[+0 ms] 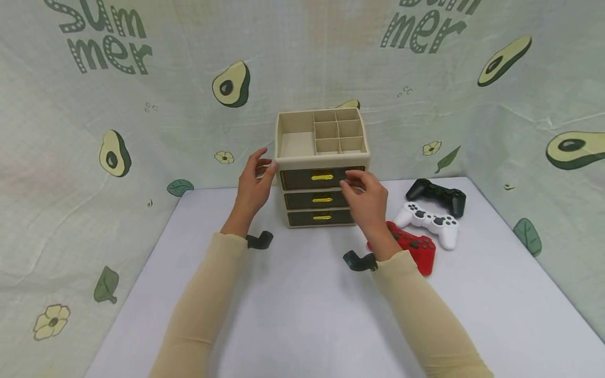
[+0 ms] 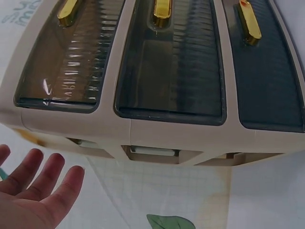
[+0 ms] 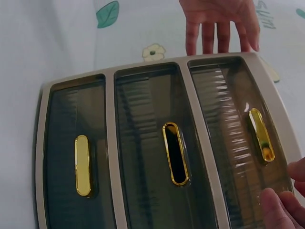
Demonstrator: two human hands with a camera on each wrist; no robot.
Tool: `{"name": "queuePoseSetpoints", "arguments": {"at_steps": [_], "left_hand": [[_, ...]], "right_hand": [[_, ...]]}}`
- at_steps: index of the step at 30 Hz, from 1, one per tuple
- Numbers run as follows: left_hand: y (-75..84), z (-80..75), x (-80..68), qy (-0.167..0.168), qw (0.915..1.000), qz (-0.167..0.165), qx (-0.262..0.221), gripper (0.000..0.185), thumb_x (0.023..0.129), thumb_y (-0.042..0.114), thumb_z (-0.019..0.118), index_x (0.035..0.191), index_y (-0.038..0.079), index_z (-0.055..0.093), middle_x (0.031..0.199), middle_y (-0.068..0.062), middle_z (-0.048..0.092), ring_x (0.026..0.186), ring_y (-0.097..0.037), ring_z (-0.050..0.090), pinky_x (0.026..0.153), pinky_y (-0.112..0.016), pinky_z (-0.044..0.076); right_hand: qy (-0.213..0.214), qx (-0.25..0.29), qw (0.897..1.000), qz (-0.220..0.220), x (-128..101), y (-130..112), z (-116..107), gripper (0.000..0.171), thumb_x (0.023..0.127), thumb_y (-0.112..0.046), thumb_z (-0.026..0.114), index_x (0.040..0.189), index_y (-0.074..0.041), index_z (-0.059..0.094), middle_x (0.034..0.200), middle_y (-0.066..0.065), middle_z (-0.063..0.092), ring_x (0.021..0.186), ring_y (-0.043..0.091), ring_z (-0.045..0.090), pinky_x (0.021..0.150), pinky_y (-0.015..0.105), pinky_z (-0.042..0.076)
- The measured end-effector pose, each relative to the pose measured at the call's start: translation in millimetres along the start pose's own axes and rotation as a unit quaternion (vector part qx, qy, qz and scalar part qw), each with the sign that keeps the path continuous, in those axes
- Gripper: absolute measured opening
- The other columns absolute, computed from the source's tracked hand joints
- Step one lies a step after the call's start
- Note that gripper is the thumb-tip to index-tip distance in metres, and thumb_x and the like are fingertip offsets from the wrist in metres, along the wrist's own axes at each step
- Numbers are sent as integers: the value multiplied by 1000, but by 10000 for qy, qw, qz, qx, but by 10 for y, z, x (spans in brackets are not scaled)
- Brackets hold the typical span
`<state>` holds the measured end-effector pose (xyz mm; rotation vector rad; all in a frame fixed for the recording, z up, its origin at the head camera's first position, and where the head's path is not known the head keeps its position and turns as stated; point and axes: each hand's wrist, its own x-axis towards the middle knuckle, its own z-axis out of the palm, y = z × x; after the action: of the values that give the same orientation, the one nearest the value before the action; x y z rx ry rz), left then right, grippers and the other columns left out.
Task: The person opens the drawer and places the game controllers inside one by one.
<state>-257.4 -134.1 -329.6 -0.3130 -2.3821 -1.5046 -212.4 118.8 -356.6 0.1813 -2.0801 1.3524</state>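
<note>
Left hand [image 1: 254, 184] beside, right hand [image 1: 369, 199] before a three-drawer organizer [image 1: 323, 161], both released.
It stands at the tabletop's [image 1: 302, 299] back, gold pulls [image 1: 322, 177] facing the hands, presumably for easy reach. Three game controllers [image 1: 427, 219] lie to its right, perhaps keeping its front accessible.

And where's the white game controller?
In the head view, the white game controller lies on the right side of the table, between the black controller and the red controller.

Room is being left on the surface [image 1: 302, 315] in front of the drawer organizer [image 1: 309, 160], between the sleeves [image 1: 203, 304]. Passage to the right is being obstructed by three game controllers [image 1: 427, 219]; the rear is being blocked by avocado-print cloth [image 1: 302, 47].
</note>
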Motion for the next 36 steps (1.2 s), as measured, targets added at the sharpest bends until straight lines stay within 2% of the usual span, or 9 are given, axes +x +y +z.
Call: {"name": "queuePoseSetpoints", "arguments": {"at_steps": [12, 20, 23, 26, 31, 36], "left_hand": [[1, 44, 16, 44, 9999, 108, -100, 50, 99, 40, 54, 146, 27, 40, 126, -9, 57, 118, -26, 57, 96, -45, 49], [18, 101, 55, 174, 9989, 313, -295, 46, 97, 34, 59, 142, 29, 46, 113, -12, 57, 106, -22, 58, 97, -41, 49], [14, 118, 65, 161, 9985, 290, -426, 44, 97, 33, 59, 140, 28, 49, 111, -13, 58, 105, -22, 57, 95, -40, 49], [2, 133, 74, 130, 9975, 272, -637, 43, 97, 30, 60, 139, 25, 52, 111, -15, 58, 103, -22, 56, 90, -38, 48], [12, 140, 68, 84, 9963, 263, -817, 43, 97, 22, 61, 139, 18, 54, 111, -13, 56, 100, -17, 54, 83, -27, 45], [194, 111, -28, 98, 9953, 409, -873, 40, 96, 14, 61, 136, 7, 55, 98, -3, 53, 91, -11, 52, 76, -18, 44]], "right_hand": [[-65, 188, 9996, 182, 19, -34, 161, 21, 88, -19, 72, 105, -6, 72, 103, 9, 71, 92, 19, 69, 80, 33, 57], [22, 105, 9996, 273, 49, -79, 262, 21, 88, -22, 73, 103, -7, 73, 100, 9, 68, 91, 20, 68, 79, 34, 57], [51, 114, 9995, 301, 61, -88, 288, 21, 88, -23, 73, 102, -7, 74, 99, 9, 67, 90, 21, 67, 78, 33, 56], [93, 95, 9994, 325, 75, -89, 306, 20, 88, -23, 73, 99, -7, 75, 98, 9, 67, 89, 20, 67, 77, 31, 55], [152, 7, 9993, 338, 97, -84, 326, 18, 88, -23, 73, 96, -7, 76, 96, 8, 67, 89, 20, 65, 76, 29, 54], [67, 25, 9989, 457, 131, -67, 321, 19, 88, -23, 72, 97, -7, 76, 98, 8, 67, 90, 21, 63, 76, 31, 52]]}}
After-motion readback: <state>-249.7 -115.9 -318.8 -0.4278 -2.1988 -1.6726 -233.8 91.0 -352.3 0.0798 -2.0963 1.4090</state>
